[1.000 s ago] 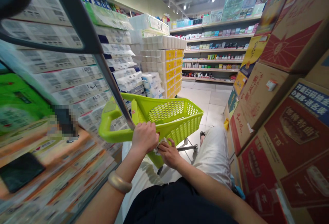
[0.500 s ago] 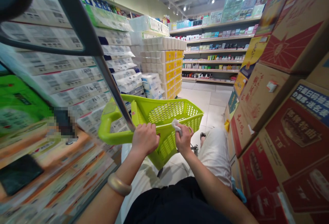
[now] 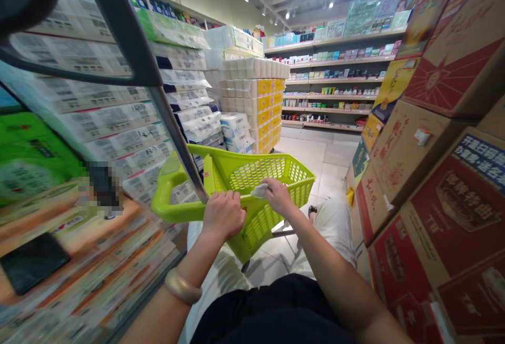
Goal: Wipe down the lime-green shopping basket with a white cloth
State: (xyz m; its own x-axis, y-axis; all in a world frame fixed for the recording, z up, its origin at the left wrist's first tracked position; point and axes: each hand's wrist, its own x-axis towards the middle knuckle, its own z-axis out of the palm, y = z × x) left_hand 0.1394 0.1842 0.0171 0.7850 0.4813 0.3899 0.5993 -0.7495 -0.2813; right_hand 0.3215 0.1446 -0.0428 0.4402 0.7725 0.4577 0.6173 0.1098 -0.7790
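Shop aisle [image 3: 311,147], right hand [image 3: 278,196] now at the basket rim [image 3: 292,161], perhaps with tissue [image 3: 259,191]

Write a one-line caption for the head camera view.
In a shop aisle, the left hand grips a lime-green shopping basket's handle; the right hand pinches a white tissue.

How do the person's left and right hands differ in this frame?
The left hand is closed around the handle of the lime-green shopping basket, while the right hand pinches a piece of white tissue. The left wrist wears a metallic bangle; the right wrist shows none. Both hands are over the basket.
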